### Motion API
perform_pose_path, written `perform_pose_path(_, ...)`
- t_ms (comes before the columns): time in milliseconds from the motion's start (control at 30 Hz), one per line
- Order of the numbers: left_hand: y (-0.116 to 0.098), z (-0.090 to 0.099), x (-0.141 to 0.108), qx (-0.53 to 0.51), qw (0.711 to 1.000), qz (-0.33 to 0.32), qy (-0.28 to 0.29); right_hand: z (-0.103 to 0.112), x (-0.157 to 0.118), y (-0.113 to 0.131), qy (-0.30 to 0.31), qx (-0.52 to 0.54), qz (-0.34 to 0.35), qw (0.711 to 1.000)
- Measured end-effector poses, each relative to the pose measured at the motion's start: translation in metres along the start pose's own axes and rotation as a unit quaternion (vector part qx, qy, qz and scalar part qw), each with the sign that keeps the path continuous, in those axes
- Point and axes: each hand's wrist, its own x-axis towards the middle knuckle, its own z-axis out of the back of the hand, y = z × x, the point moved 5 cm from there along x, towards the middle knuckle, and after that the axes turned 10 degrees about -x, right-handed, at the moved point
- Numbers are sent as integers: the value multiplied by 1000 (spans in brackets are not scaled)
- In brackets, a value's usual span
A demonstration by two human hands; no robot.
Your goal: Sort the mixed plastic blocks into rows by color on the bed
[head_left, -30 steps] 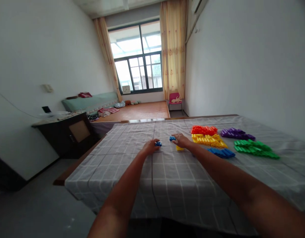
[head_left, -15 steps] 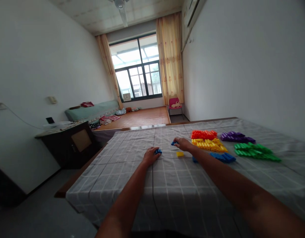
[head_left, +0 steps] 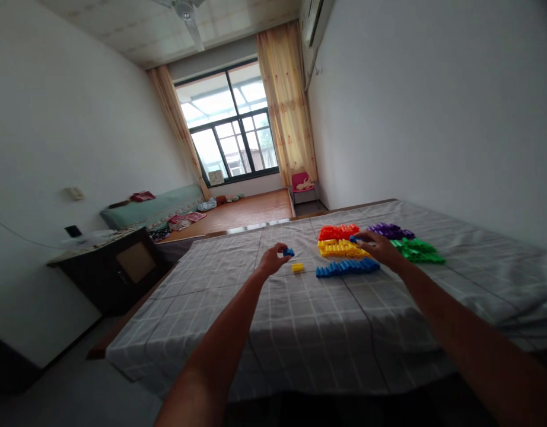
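My left hand (head_left: 273,259) pinches a small blue plastic block (head_left: 288,252) between thumb and fingers, over the middle of the table. Just right of and below it, a lone yellow block (head_left: 297,268) lies on the cloth. My right hand (head_left: 377,245) grips another small blue piece (head_left: 353,239) at its fingertips, in front of the yellow and purple groups. Below that hand runs a row of blue blocks (head_left: 347,268). Behind the row are a yellow pile (head_left: 340,248) and a red-orange pile (head_left: 338,232). The blocks' exact kind is too small to make out.
Purple blocks (head_left: 391,230) and green blocks (head_left: 418,251) lie at the right, partly behind my right hand and forearm. A grey checked cloth (head_left: 211,302) covers the table. Beyond it stand a low bed (head_left: 255,207), a dark cabinet (head_left: 135,267) and a pink chair (head_left: 302,182).
My right hand has moved right with its blue piece, from near the lone yellow block to the coloured piles. My left hand has lifted slightly, still pinching its block. The camera view has shifted.
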Motion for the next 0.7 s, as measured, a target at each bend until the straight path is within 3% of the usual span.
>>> perform_pose_path(167, -60, -54, 2, -47, 996, -56, 57, 14, -27, -21, -53, 46, -44, 997)
perform_pose_path(333, -90, -83, 3, -69, 993, -68, 68, 26, -37, -24, -67, 58, -35, 995)
perform_pose_path(533, -96, -106, -1, -46, 993, -73, 75, 17, -38, -27, -3, 16, -9, 1000)
perform_pose_path(700, -86, -109, 0, -42, 996, -62, 56, 6, -36, -27, 28, -62, 38, 997)
